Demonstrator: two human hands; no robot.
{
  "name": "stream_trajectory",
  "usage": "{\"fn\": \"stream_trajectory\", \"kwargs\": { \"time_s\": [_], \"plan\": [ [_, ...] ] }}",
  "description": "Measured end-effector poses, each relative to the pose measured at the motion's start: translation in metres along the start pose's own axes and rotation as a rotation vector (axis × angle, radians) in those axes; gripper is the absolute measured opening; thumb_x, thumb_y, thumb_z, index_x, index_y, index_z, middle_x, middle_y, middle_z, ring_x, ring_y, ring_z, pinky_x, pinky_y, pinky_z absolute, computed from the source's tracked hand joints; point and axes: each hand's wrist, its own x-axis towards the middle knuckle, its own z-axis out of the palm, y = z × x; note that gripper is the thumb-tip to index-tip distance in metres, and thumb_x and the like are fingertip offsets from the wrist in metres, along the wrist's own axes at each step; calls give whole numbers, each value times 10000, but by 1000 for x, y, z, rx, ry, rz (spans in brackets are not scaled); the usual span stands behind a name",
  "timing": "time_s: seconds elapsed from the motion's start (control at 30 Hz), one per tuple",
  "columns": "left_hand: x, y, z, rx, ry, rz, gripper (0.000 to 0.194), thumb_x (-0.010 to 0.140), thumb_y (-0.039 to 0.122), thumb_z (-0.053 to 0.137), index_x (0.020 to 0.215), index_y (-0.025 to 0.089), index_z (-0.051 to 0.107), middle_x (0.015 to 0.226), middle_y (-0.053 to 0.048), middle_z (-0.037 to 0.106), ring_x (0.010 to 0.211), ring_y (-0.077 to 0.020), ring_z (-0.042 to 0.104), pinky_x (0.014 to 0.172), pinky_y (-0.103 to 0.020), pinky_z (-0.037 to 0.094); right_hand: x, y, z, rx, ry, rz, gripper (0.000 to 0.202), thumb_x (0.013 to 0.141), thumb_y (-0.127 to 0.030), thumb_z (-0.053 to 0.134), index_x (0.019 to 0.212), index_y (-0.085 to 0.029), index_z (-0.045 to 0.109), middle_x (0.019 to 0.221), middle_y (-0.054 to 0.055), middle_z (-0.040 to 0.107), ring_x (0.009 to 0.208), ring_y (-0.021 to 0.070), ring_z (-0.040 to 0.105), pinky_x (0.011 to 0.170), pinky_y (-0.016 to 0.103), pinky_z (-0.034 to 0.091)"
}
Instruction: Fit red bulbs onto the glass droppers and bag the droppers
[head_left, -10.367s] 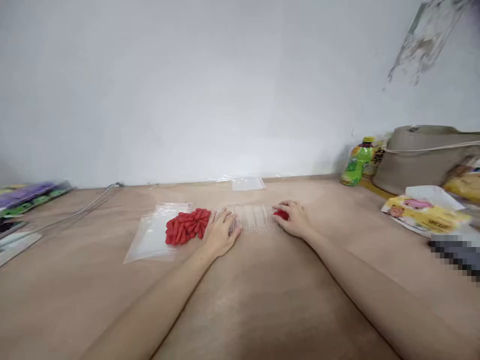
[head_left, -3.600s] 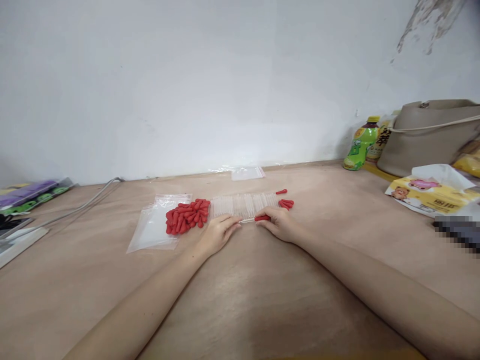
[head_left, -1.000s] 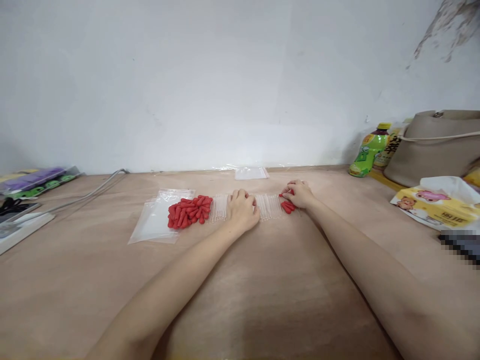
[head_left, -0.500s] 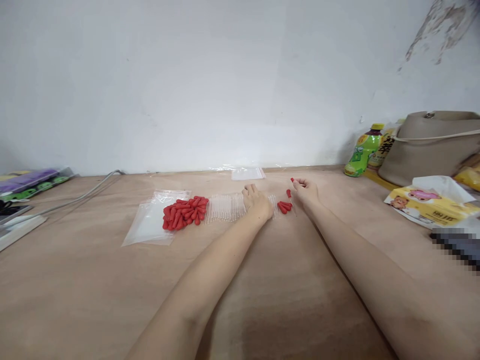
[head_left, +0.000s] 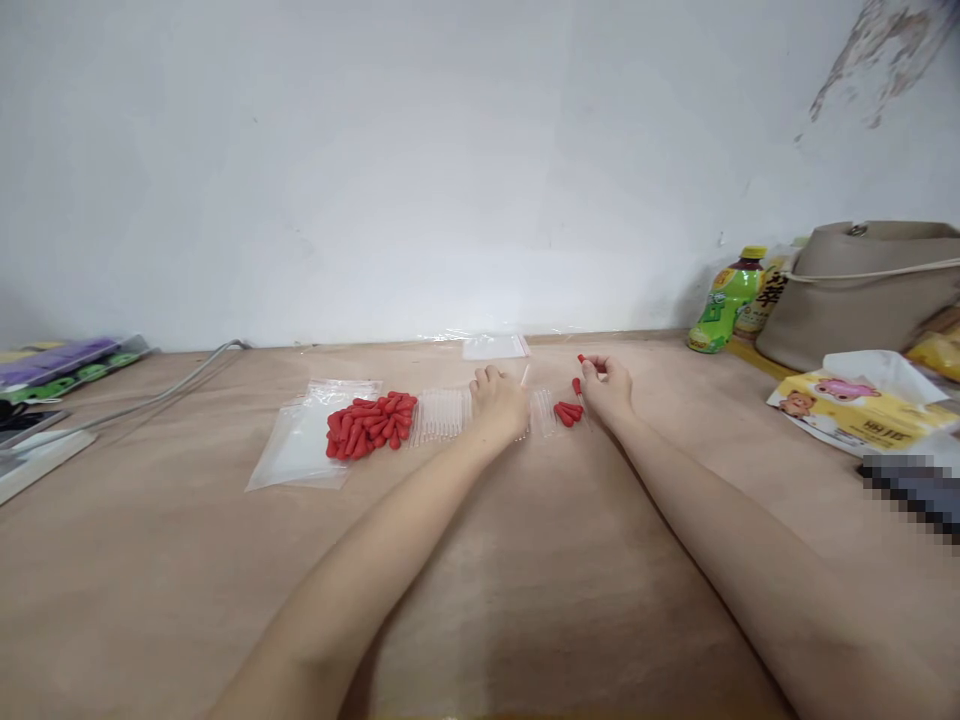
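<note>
My left hand is closed above a row of clear glass dropper tubes. A thin clear dropper tube sticks out from its thumb side, tilted up to the right. My right hand pinches a red rubber bulb between thumb and fingertips. Just below that hand lies a dropper with a red bulb on its end. Several loose red bulbs are grouped between the hands. Farther left, a large pile of red bulbs rests partly on clear plastic bags.
Another clear bag lies by the wall. On the right stand a green drink bottle and a beige bag, with a yellow-and-white packet in front. A grey cable crosses the left side.
My left hand has shifted a little left, and a tube now shows protruding from it. My right hand has turned and moved slightly left, still pinching the red bulb.
</note>
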Motion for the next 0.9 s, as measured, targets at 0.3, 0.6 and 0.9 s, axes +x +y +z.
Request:
{"fn": "stream_trajectory", "kwargs": {
  "time_s": [0.3, 0.6, 0.9],
  "plan": [
    [-82, -99, -27, -210, 81, 464, 234, 892, 173, 308, 998, 174, 517, 904, -66, 596, 804, -183, 555, 698, -313, 455, -84, -57, 4, 68, -116, -542, 303, 843, -257, 419, 1129, -240, 518, 877, 59, 545, 837, 187, 524, 748, 355, 437],
    [-94, -105, -18, -390, 25, 443, 204, 894, 198, 365, 1008, 197, 535, 940, -44, 597, 856, -151, 570, 759, -285, 473, -122, -73, -1, 115, -436, -668, 230, 853, -207, 418, 997, -242, 594, 882, 59, 556, 787, 163, 536, 702, 327, 463],
    [-93, -105, -17, -429, 7, 480, 214, 893, 190, 368, 1028, 203, 533, 942, -50, 598, 844, -157, 578, 741, -296, 483, -123, -76, -6, 162, -549, -668, 238, 864, -223, 410, 1022, -234, 587, 893, 53, 577, 783, 143, 552, 694, 293, 473]
  ]
}}
